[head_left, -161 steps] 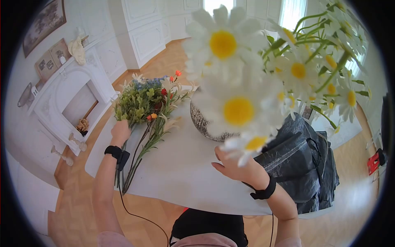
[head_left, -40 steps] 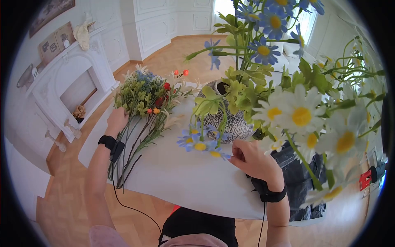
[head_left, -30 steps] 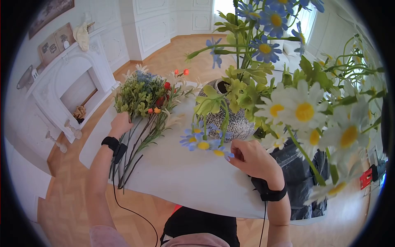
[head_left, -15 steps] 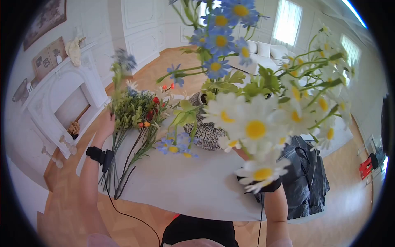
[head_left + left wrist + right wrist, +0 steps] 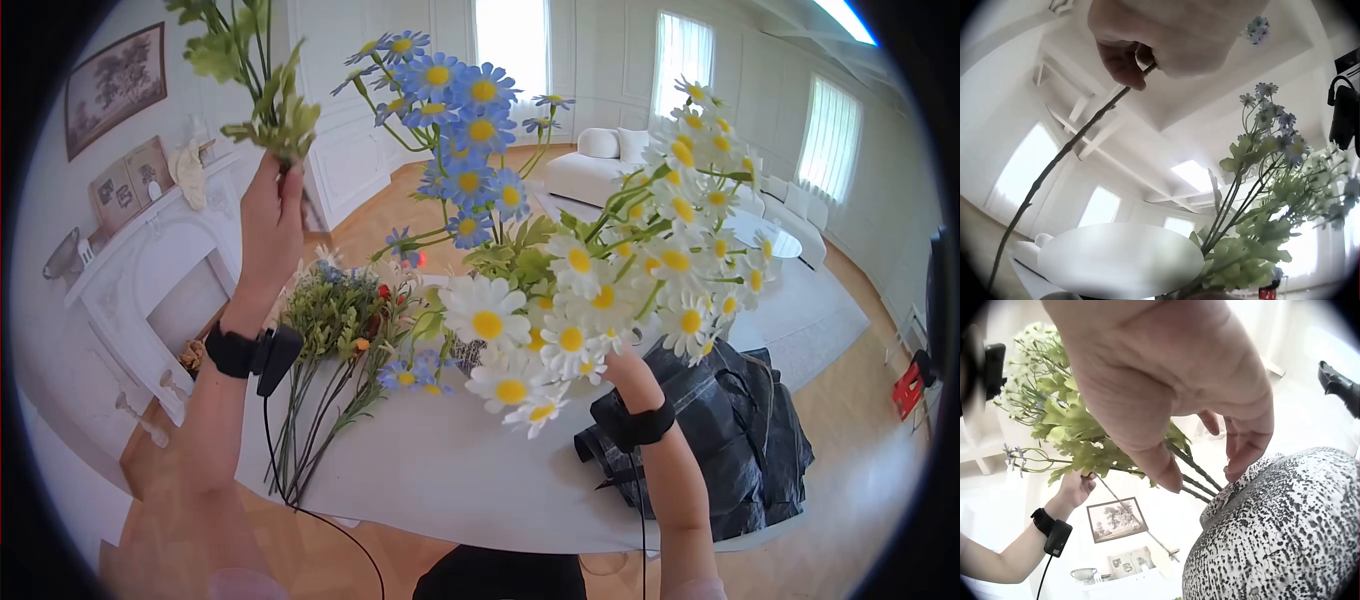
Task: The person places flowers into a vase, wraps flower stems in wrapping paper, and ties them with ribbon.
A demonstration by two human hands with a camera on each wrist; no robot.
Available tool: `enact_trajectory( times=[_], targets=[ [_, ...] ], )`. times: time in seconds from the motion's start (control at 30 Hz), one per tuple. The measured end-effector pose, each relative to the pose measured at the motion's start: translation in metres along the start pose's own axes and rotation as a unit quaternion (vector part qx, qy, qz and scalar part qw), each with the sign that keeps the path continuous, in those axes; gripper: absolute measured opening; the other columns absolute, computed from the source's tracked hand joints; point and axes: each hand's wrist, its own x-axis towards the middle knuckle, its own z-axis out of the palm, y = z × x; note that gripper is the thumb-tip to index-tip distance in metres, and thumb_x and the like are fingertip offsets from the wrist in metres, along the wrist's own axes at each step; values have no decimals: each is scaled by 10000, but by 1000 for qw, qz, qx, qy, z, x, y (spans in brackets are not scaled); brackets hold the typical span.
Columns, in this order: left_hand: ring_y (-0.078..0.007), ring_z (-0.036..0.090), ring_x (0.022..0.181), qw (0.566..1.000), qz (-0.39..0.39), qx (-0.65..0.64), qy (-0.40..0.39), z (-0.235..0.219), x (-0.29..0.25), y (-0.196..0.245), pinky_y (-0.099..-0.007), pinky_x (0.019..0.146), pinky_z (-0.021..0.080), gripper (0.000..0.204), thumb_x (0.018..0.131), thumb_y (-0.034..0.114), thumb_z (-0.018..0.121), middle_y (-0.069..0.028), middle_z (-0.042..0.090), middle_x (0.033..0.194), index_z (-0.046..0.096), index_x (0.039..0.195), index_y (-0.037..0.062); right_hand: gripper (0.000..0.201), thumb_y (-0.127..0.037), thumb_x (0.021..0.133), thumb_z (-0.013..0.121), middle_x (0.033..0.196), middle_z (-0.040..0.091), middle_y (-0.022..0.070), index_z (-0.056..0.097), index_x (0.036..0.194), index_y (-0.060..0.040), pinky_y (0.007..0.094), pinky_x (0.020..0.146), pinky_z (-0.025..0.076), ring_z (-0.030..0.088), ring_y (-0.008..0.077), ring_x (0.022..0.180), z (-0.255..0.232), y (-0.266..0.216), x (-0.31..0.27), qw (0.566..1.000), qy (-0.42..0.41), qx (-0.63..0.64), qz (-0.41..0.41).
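Raised at the left in the head view, my left hand (image 5: 270, 235) grips a leafy artificial flower stem (image 5: 265, 110) whose top is out of frame. The left wrist view has its bare brown stalk (image 5: 1069, 147) slanting down from the pinched fingers, a small blue flower head (image 5: 1257, 30) beyond the hand. My right hand (image 5: 1185, 381) is at the mouth of a black-and-white speckled vase (image 5: 1285, 531), thumb and fingers apart beside the stems there. In the vase stand blue daisies (image 5: 468, 180) and white daisies (image 5: 575, 340), which partly hide the right hand in the head view.
On the white table (image 5: 430, 470), a bunch of mixed artificial flowers (image 5: 335, 320) lies at the left, stems toward the front edge. Crumpled black plastic (image 5: 735, 440) covers the right side. Cables trail from both wrist cameras. A white fireplace (image 5: 190, 270) stands at the left.
My left hand has risen from the bunch with one stem in its grip. My right hand has shifted behind the white daisies. The head view has tilted upward; the blue daisies appear lower and further left.
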Motion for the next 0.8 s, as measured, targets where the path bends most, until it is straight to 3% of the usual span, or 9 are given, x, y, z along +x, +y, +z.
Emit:
enact_trajectory(
  times=[0.17,0.23,0.3,0.33,0.37,0.4,0.53,0.7,0.8],
  targets=[
    [-83,453,520,976,54,-201,-69,41,40,30,-226,464,395,130,860,112,431,-37,462,634,473,927,9,117,-182,762,535,802,569,44,569,837,-99,307,610,443,544,202,744,3,-1,2,1000,-8,3,-5],
    [-93,472,586,952,286,-90,-65,62,50,31,-240,507,414,137,830,111,474,-40,478,704,470,916,5,119,-183,763,535,805,569,44,568,838,-96,308,613,443,544,202,747,2,0,4,1000,-9,1,-8],
    [-107,483,657,905,406,-97,-86,89,73,25,-249,589,425,170,800,111,510,-57,511,812,484,923,-3,122,-184,764,535,807,569,45,568,840,-94,309,616,442,543,202,750,1,2,8,1000,-10,-5,-12],
    [-107,483,657,903,410,-98,-83,98,78,29,-249,589,425,170,800,111,510,-57,511,812,484,923,-3,124,-185,765,535,808,569,45,567,840,-93,309,617,442,543,202,751,-1,4,7,1000,-9,-8,-15],
    [-99,490,646,926,274,-183,-184,106,81,37,-236,590,418,200,808,145,524,-41,522,806,495,937,-5,125,-186,765,535,809,569,45,567,841,-92,310,618,442,543,202,752,-1,4,7,1000,-8,-9,-17],
    [-91,497,634,916,127,-261,-278,114,83,45,-223,591,411,232,816,178,539,-25,533,800,506,951,-7,126,-186,766,535,810,570,45,567,842,-91,310,620,442,543,201,754,0,4,8,1000,-8,-10,-19],
    [-65,489,599,899,168,-256,-313,147,82,74,-205,555,404,205,810,179,566,-20,548,756,536,890,-7,132,-189,768,534,815,570,46,565,845,-86,312,625,442,542,201,760,0,5,14,1000,-12,-9,-25],
    [-40,494,596,844,110,-363,-380,140,72,99,-183,526,405,133,810,125,571,0,548,675,568,840,-4,140,-192,770,534,820,570,47,563,849,-80,315,632,441,541,200,767,-12,16,21,1000,-17,-6,-18],
    [-33,495,603,855,118,-360,-353,138,78,103,-184,533,406,140,799,114,587,-2,568,705,572,861,-11,144,-194,771,534,824,570,48,562,851,-77,317,636,441,541,200,771,-13,17,18,1000,-22,3,-7]
  ],
)
